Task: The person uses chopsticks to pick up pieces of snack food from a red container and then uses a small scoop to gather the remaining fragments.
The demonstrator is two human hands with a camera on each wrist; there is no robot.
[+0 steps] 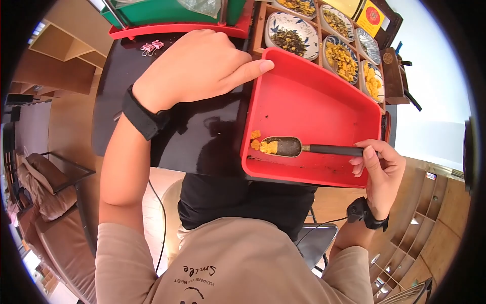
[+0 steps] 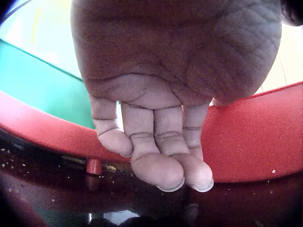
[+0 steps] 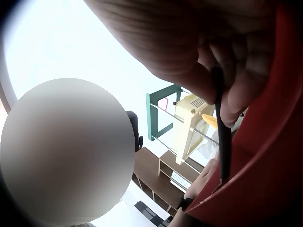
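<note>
A red tray [image 1: 319, 109] lies at the table's edge. The thumb of my left hand [image 1: 195, 68] lies over its upper left corner; in the left wrist view the fingers of that hand [image 2: 158, 109] are bent beside the tray's red wall [image 2: 255, 142]. My right hand [image 1: 382, 172] pinches the dark handle of a metal scoop [image 1: 289, 147] inside the tray. Yellow-orange pieces [image 1: 255, 144] lie at the scoop's tip, some on it. The right wrist view shows the handle [image 3: 224, 142] between thumb and fingers of that hand [image 3: 189, 42].
Behind the tray, a wooden box [image 1: 259, 30] holds several patterned bowls [image 1: 308, 30] of dried yellow and dark pieces. A green bin [image 1: 152, 15] on a red base [image 1: 177, 30] stands at the back left. Pink-and-white clips [image 1: 152, 47] lie on the black table [image 1: 202, 126].
</note>
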